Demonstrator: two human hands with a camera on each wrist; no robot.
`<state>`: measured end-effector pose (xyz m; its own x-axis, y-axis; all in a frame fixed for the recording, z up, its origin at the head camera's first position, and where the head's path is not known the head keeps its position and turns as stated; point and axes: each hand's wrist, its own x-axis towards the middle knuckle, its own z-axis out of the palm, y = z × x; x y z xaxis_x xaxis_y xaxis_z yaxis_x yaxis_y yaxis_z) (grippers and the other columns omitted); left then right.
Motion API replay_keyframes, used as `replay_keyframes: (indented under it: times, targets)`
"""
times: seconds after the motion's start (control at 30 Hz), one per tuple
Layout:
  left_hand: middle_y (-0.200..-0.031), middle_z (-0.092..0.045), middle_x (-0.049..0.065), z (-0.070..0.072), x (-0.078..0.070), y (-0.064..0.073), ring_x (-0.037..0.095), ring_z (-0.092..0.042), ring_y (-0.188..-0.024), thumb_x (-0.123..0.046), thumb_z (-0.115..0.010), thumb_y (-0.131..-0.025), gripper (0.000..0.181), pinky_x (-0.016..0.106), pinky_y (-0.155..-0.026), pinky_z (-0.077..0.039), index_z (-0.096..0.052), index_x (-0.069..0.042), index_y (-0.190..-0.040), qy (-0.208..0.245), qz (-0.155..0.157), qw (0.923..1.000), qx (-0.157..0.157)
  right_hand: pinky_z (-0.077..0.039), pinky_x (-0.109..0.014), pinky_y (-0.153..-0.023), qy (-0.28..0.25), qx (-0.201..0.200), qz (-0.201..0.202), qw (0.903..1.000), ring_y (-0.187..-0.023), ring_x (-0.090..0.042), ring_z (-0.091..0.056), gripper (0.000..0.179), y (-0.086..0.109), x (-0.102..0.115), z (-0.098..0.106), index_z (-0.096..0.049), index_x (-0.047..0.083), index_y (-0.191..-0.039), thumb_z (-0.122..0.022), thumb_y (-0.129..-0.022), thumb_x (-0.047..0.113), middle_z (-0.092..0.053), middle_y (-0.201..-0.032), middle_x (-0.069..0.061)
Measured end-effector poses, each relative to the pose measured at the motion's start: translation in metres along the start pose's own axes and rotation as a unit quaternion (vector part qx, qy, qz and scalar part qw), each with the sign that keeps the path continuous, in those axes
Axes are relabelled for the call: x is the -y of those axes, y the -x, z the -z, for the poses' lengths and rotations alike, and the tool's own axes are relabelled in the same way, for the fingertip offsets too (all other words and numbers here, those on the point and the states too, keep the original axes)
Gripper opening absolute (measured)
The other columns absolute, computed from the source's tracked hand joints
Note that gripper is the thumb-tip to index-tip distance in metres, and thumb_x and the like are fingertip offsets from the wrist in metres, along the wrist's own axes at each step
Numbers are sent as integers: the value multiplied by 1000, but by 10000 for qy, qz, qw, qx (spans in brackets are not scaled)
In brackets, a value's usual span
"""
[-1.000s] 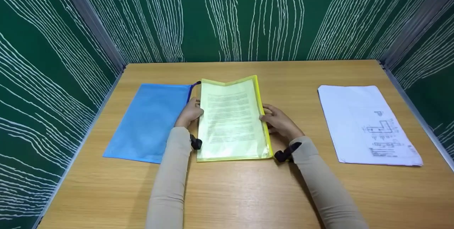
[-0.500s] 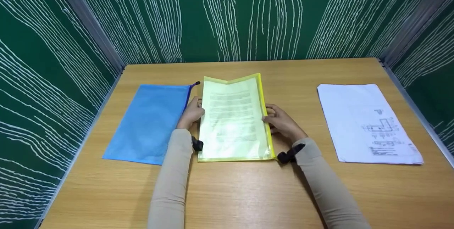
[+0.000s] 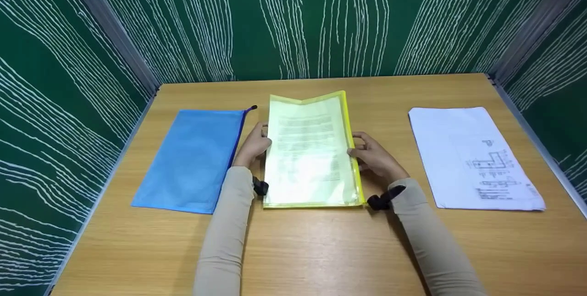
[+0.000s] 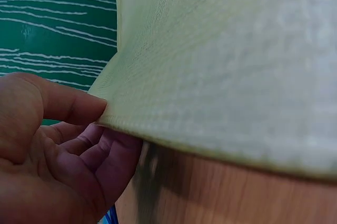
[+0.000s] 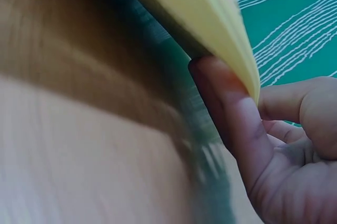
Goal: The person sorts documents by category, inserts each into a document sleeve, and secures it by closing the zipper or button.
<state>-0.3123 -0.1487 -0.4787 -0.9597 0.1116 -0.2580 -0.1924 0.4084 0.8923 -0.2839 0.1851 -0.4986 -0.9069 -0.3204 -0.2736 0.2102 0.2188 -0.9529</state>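
Light wood-grain tabletop (image 3: 312, 250), green white-lined walls (image 3: 250, 25) around. Left hand (image 3: 254, 144) and right hand (image 3: 377, 156) apart, each pinching opposite side edge of translucent yellow plastic folder (image 3: 306, 163), mid-table. Flat blue rectangular pouch (image 3: 190, 158) near left hand; white printed paper (image 3: 447, 149) well right.

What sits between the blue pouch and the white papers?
The yellow folder, with the left hand and right hand pinching its opposite side edges; the head view shows this.
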Motion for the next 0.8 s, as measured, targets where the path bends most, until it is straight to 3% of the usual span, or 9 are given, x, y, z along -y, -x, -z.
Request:
replay_keyframes:
  times: [0.53, 0.8]
  targets:
    - [-99, -45, 7, -26, -11, -5, 8, -24, -48, 3, -39, -88, 63, 24, -46, -24, -30, -17, -147, 180, -17, 9998, 15, -58, -37, -70, 83, -132, -93, 9998, -88, -20, -67, 56, 18, 1, 25, -26, 16, -149, -52, -99, 16, -52, -127, -26]
    - [-107, -48, 10, -38, -17, -5, 10, -31, -53, 1, -42, -91, 61, 26, -50, -29, -30, -18, -147, 239, -90, 9996, 74, -58, -38, -72, 116, -251, -155, 9995, -89, -21, -68, 58, 26, 2, 37, -25, 16, -150, -53, -98, 18, -51, -130, -27]
